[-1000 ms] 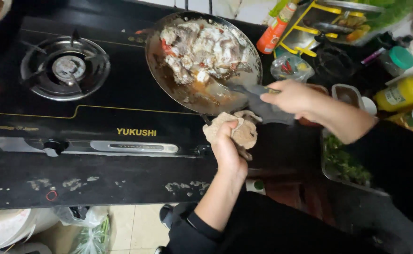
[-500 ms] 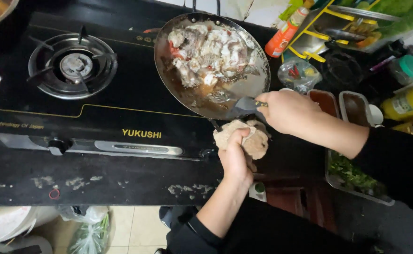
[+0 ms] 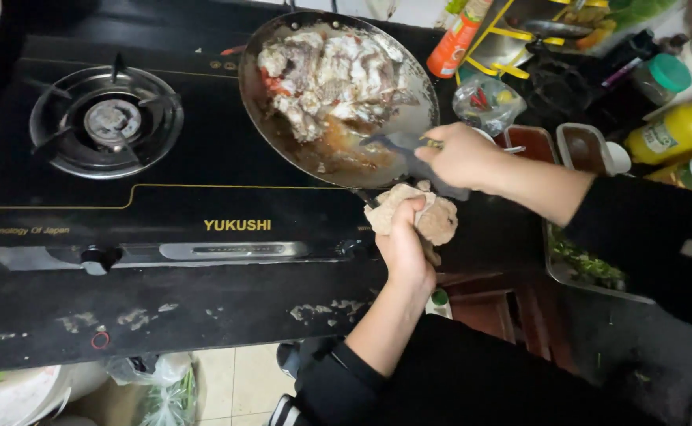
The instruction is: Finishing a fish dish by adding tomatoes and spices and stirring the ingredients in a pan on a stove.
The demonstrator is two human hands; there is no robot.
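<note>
Occupying most of the view, a black glass gas stove (image 3: 164,197) carries one bare burner (image 3: 107,122) at the left. Right of it sits a tilted metal wok (image 3: 338,95) – pale meat chunks (image 3: 326,67) heaped toward its far side, brown sauce pooled at the near rim. The left hand (image 3: 405,244) is clenched fully around a beige cloth (image 3: 433,217) wrapped on the wok handle, just below the rim. The right hand (image 3: 460,154) is closed on a spatula (image 3: 397,142) – its blade rests in the sauce. An orange bottle (image 3: 456,39) stands beyond
</note>
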